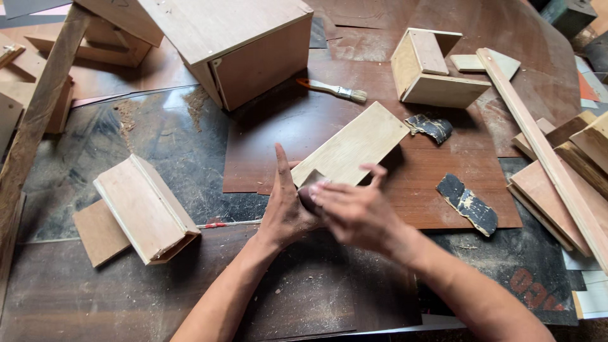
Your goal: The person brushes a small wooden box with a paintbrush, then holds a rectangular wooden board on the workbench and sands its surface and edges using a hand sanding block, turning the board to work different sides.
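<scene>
Plywood panel (pixel 352 147) lies flat mid-worktop (pixel 126 291), running toward 1 o'clock from the hands. Left hand (pixel 286 209) steadies its near corner, fingers straight and open. Right hand (pixel 354 212) has its fingers closed on a small dark sanding scrap (pixel 308 190) right at that corner. I'd say keep the panel pinned flat, use short strokes along the edge and go light at the corner so it doesn't round over. Spare sandpaper (pixel 467 204) sits at 3 o'clock, a brush (pixel 332 90) at 12.

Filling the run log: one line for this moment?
left hand: steadies plywood panel | right hand: grip on sandpaper piece at panel's near end
</scene>
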A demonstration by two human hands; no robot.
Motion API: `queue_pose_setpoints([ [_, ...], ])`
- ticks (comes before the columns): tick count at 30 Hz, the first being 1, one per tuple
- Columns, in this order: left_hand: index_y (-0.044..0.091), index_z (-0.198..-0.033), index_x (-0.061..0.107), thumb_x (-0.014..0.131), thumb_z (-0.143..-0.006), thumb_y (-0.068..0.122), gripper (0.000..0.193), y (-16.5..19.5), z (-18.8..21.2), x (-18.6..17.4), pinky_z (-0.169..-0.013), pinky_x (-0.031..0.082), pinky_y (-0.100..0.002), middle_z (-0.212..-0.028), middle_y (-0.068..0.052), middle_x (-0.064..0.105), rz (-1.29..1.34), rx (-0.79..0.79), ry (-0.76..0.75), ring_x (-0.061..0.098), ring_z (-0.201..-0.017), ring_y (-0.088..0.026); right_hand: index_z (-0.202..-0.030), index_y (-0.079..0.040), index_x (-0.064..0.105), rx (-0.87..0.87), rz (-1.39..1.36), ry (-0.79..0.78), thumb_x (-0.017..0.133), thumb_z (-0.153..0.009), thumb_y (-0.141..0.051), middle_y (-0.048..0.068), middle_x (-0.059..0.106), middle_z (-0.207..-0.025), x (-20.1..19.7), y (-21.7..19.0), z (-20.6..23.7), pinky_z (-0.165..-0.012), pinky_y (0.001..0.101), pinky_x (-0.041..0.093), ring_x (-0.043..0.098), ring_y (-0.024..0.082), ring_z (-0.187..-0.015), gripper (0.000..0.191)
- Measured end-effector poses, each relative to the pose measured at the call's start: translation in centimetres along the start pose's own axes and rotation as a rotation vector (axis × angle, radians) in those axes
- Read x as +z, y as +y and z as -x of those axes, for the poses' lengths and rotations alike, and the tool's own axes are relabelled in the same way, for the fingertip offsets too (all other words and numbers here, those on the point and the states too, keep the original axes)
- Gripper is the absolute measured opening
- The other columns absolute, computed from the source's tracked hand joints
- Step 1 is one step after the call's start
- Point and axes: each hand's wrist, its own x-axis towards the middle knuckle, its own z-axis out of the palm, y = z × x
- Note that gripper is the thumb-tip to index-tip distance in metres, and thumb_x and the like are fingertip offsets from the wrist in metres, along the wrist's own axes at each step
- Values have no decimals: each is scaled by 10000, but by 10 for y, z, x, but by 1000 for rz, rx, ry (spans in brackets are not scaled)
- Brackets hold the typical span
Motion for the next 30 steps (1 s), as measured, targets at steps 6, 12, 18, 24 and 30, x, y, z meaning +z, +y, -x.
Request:
queue_pose_setpoints([
  [6, 106, -1552, -291, 1011, -577, 288, 1637, 4, -6, -1, -1100, 512, -472, -1319, -254, 602, 29, 6, 36, 633, -1205, -373, -1072, -167, 770, 151, 136, 28, 625, -922, -148, 31, 786, -1140, -2, 1, -15, -1135, 524, 160, 735, 118, -990, 209],
  [12, 111, -1559, -358, 888, -697, 362, 1536, 5, -5, -6, -1054, 589, -418, -1158, -206, 699, 154, -292, -92, 714, -1054, -328, -1085, -164, 780, 133, 97, -23, 643, -965, -162, 30, 783, -1152, 8, -6, -24, -1158, 525, 174, 735, 130, -958, 181],
  [18, 149, -1556, -351, 975, -687, 281, 1590, -4, -8, -1, -1104, 555, -458, -1315, -218, 627, 74, 23, 43, 686, -1171, -349, -1052, -191, 767, 105, 150, 35, 645, -914, -191, 6, 782, -1119, 9, 5, -37, -1117, 559, 161, 758, 138, -1021, 185],
  [24, 129, -1498, -377, 1004, -618, 282, 1645, -1, -6, -1, -1108, 501, -466, -1308, -236, 617, 80, -61, 11, 649, -1186, -361, -1055, -212, 780, 408, 187, -200, 621, -989, -226, -17, 796, -1000, 2, 26, -48, -1165, 550, 153, 737, 124, -856, 173],
  [30, 139, -1531, -389, 972, -677, 206, 1608, 0, -8, -5, -1167, 481, -485, -1386, -232, 592, 92, 62, 56, 620, -1243, -355, -1090, -200, 743, 101, 133, -55, 588, -964, -198, 0, 791, -1020, 7, 14, -50, -1088, 497, 233, 759, 122, -922, 200],
])
